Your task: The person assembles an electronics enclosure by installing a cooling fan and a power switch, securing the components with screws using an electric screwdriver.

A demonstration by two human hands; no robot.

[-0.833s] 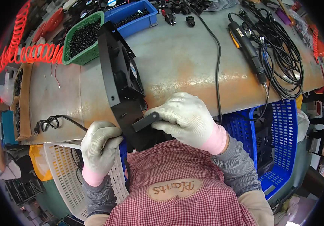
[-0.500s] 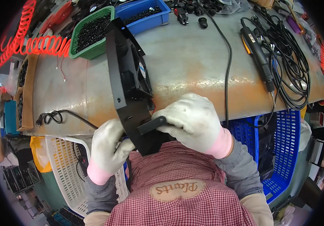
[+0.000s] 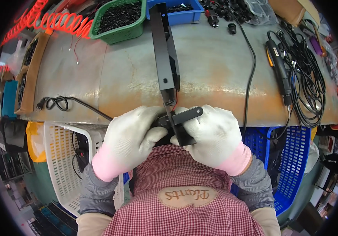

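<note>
A long black metal housing (image 3: 164,59) is held tilted up over the table's near edge, its thin side toward me. At its near end, a flat black bar with a rounded, holed tip (image 3: 188,115) sticks out to the right. My right hand (image 3: 216,135), in a white glove with a pink cuff, is closed round that end beside the bar, some fingers hidden. My left hand (image 3: 131,135), gloved alike, pinches a small black rounded part (image 3: 162,121) against the housing's left face. A red wire (image 3: 175,103) shows just above the hands.
Green (image 3: 123,36) and blue (image 3: 184,17) baskets of small black parts stand at the back. A power screwdriver (image 3: 279,70) and coiled black cables (image 3: 308,78) lie right. White (image 3: 61,165) and blue (image 3: 294,169) crates stand below the table edge. A plugged cord (image 3: 72,99) lies left.
The housing has turned edge-on, hiding the fan seen in it earlier, and appears further right. The left hand has shifted to the small rounded part. The bar now points further right.
</note>
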